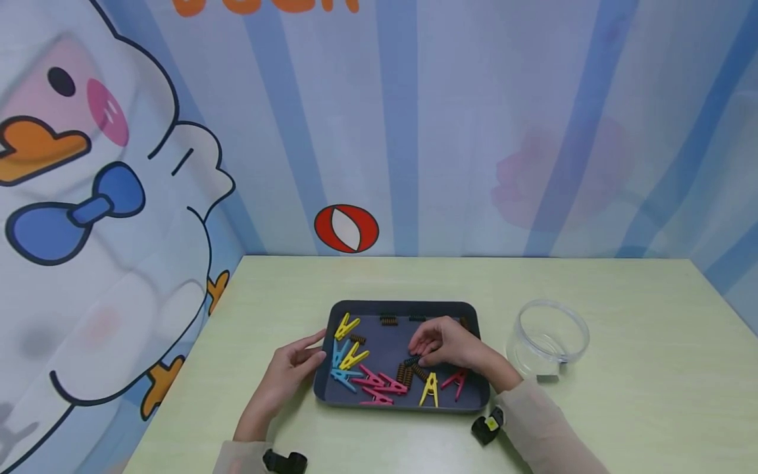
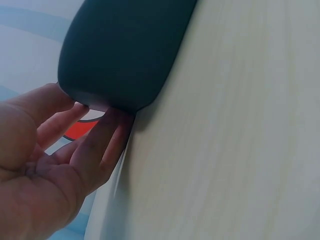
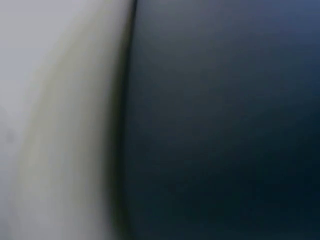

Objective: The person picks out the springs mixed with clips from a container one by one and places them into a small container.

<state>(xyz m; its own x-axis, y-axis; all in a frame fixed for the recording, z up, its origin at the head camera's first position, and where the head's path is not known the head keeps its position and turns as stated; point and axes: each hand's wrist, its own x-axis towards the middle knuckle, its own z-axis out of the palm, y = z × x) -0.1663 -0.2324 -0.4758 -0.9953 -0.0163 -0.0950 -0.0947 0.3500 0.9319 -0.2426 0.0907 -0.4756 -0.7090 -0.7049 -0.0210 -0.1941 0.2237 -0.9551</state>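
My left hand (image 1: 291, 366) rests with thumb and fingertips against the left edge of a dark grey tray (image 1: 468, 403); the left wrist view shows the fingers (image 2: 95, 142) fairly straight at its outer wall. Over the tray's right half, my right hand (image 1: 450, 343) pinches a small black spring (image 1: 410, 361) between thumb and index finger. Copper-coloured springs (image 1: 408, 376) lie just below these fingertips. Yellow clips (image 1: 354, 357), blue clips (image 1: 343, 378) and pink clips (image 1: 376, 397) are scattered at the tray's left and front. The right wrist view is blurred and shows no hand.
A clear round container (image 1: 547, 336) stands right of the tray, near my right forearm. Another copper-coloured spring (image 1: 388, 320) and a dark spring (image 1: 417, 318) lie along the tray's back wall. Behind the pale table (image 1: 645, 316) hangs a printed striped backdrop (image 1: 456, 131).
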